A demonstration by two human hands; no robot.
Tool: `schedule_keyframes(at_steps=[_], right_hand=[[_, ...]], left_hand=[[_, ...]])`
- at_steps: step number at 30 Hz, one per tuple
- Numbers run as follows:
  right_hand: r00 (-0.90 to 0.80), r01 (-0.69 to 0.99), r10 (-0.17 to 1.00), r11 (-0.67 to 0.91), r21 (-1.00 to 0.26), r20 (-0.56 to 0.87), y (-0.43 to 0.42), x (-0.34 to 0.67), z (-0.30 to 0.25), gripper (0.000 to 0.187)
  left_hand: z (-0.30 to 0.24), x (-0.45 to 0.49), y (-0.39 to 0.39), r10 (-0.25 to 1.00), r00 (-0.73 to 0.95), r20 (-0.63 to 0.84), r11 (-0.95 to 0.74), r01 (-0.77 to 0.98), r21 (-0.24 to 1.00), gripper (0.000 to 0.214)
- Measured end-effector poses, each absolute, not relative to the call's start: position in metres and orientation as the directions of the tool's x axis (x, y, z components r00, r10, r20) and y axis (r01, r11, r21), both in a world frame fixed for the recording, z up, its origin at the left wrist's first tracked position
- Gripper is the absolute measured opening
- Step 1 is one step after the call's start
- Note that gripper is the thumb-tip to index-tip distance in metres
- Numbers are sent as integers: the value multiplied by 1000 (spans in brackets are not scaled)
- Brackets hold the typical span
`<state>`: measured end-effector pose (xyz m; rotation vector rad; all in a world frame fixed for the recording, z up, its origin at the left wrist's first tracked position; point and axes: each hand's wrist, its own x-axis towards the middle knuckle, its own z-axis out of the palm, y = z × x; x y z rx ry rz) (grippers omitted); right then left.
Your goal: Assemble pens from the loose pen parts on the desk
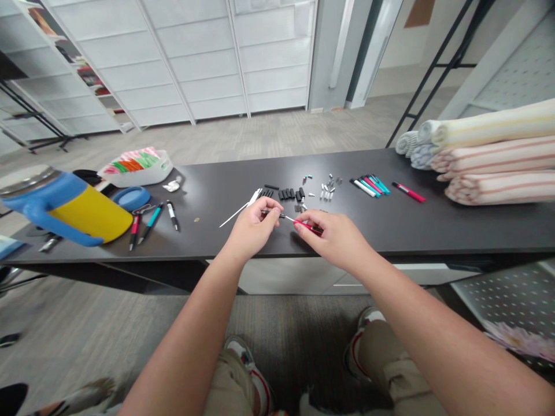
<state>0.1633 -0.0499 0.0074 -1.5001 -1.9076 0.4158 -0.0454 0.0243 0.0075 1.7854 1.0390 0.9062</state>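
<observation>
Near the table's front edge, my left hand is closed on a small black pen grip. A thin white refill runs from it toward the red pen barrel, which my right hand pinches between thumb and fingers. Whether the refill's end sits inside the barrel is too small to tell. Just past my left hand lie several white refills. Several short black grips and small white and silver pen parts are spread beyond both hands.
Several pen barrels and a lone red one lie to the right, before rolled striped cloths. At left stand a blue and yellow mug, three pens, a blue lid and a white tub of colourful packets.
</observation>
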Motion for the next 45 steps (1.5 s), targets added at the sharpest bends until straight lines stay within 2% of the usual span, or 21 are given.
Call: schedule_keyframes(at_steps=[8, 30, 45], right_hand=[[-123, 726, 945, 294, -622, 304, -50, 164, 8, 19], [-131, 743, 943, 297, -599, 305, -51, 163, 9, 18], [-125, 736, 945, 293, -611, 302, -50, 163, 9, 19]], left_hand=[[7, -45, 24, 908, 388, 161, -263, 226, 938, 17], [8, -45, 22, 894, 398, 205, -351, 338, 873, 17], [8, -45, 22, 891, 404, 208, -355, 331, 875, 18]])
